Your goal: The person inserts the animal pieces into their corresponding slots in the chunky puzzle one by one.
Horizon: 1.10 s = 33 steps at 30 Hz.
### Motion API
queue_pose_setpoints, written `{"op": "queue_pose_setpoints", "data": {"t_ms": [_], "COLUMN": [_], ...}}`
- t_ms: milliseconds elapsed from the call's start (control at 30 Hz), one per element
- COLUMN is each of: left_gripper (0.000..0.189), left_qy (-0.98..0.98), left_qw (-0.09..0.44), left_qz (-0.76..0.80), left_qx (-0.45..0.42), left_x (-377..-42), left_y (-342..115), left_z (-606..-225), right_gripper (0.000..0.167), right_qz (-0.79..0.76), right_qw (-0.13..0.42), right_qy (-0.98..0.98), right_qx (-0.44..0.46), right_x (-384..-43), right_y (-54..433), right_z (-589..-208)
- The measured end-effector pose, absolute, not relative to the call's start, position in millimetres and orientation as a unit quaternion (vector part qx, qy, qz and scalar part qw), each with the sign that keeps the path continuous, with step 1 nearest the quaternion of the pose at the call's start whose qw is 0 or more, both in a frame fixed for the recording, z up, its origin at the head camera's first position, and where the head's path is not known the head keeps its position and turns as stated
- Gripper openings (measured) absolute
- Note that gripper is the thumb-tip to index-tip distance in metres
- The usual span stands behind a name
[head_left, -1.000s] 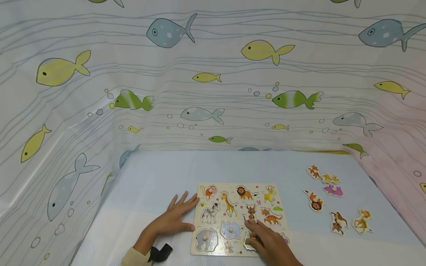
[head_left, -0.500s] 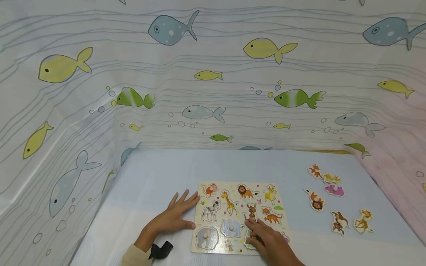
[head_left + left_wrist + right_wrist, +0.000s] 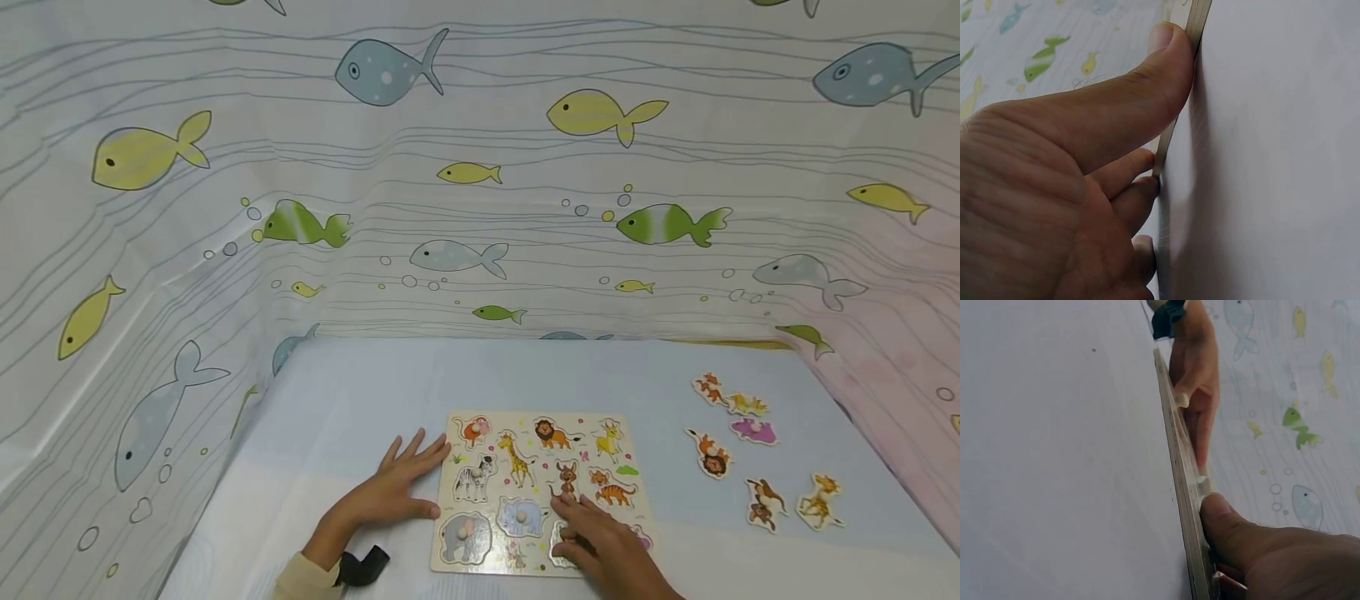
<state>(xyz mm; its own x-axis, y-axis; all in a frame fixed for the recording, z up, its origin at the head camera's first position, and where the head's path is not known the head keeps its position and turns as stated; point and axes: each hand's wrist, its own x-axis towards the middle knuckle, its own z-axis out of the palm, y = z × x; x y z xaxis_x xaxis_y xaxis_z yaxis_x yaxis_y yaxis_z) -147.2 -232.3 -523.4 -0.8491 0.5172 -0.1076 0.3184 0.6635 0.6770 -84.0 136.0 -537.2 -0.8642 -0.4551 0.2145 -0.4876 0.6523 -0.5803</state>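
Board [image 3: 546, 458] is braced by left hand [image 3: 388, 497], fingers spread — fitting seems underway; right hand's [image 3: 609, 543] grip cannot be told — pressing likely needed next.

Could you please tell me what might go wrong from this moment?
1. The right hand covers part of the board, so a badly seated piece there might go unnoticed.
2. The left hand touches the board's left edge; if it lets go, the board might slide.
3. The purple piece lies close to the yellow piece, so picking up one might push the other.
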Motion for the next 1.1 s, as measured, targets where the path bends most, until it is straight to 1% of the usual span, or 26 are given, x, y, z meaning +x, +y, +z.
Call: {"op": "queue_pose_setpoints", "data": {"t_ms": [267, 367, 433, 467, 533, 633, 733, 867, 967, 1033, 1100], "left_gripper": [0.098, 0.098, 0.098, 0.098, 0.097, 0.098, 0.098, 0.098, 0.098, 0.099, 0.099], "left_qy": [0.899, 0.894, 0.894, 0.895, 0.896, 0.896, 0.897, 0.897, 0.897, 0.898, 0.899], "left_qw": [0.144, 0.145, 0.143, 0.143, 0.141, 0.144, 0.146, 0.143, 0.142, 0.142, 0.141], "left_qz": [0.343, 0.353, 0.355, 0.355, 0.352, 0.349, 0.347, 0.348, 0.347, 0.346, 0.345], "left_qx": [0.231, 0.233, 0.232, 0.232, 0.233, 0.232, 0.23, 0.232, 0.233, 0.233, 0.231], "left_x": [-146, -145, -145, -145, -145, -144, -144, -145, -145, -145, -145], "left_y": [-229, -228, -228, -228, -229, -230, -232, -232, -232, -232, -232], "left_z": [-522, -521, -520, -520, -521, -522, -523, -524, -524, -524, -524], "right_gripper": [0.061, 0.037, 0.019, 0.014, 0.016, 0.016, 0.021, 0.031, 0.033, 0.03, 0.024], "right_qz": [0.331, 0.334, 0.335, 0.336, 0.339, 0.351, 0.357, 0.38, 0.39, 0.379, 0.366], "right_qw": [0.018, 0.039, 0.066, 0.084, 0.117, 0.149, 0.175, 0.206, 0.205, 0.192, 0.165], "right_qy": [-0.905, -0.901, -0.894, -0.889, -0.875, -0.855, -0.847, -0.844, -0.861, -0.884, -0.907], "right_qx": [0.268, 0.275, 0.29, 0.301, 0.326, 0.353, 0.353, 0.317, 0.256, 0.196, 0.126], "right_x": [-86, -85, -85, -86, -87, -88, -88, -94, -105, -115, -130], "right_y": [137, 137, 138, 138, 137, 136, 135, 143, 161, 180, 203], "right_z": [-535, -535, -537, -539, -542, -546, -544, -529, -509, -495, -483]}}
